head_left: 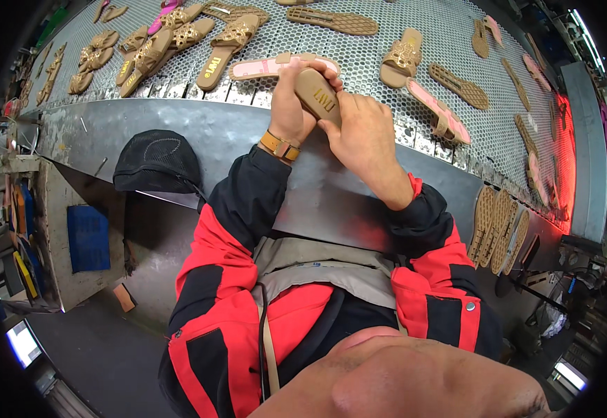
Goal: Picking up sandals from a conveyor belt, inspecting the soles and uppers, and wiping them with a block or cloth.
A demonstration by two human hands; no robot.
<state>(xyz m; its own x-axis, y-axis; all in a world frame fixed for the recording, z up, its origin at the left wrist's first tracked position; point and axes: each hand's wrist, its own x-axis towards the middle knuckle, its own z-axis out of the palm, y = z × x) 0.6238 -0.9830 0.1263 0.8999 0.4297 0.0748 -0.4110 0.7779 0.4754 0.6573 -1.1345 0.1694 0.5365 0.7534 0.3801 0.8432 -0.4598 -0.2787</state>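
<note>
Both my hands hold one tan sandal sole (315, 95) over the near edge of a perforated metal conveyor (387, 42). My left hand (289, 104) wraps it from the left, with a tan watch strap on the wrist. My right hand (360, 136) grips it from the right and below. The sole's moulded underside faces me. A pink insole (265, 67) lies on the belt just beyond my fingers.
Many tan sandals (230, 40) and soles, some pink (437, 108), lie scattered across the belt. A stack of tan soles (498, 230) leans at the right. A black cap (156, 161) hangs on the steel side panel (206, 132). Red light glows at the right end.
</note>
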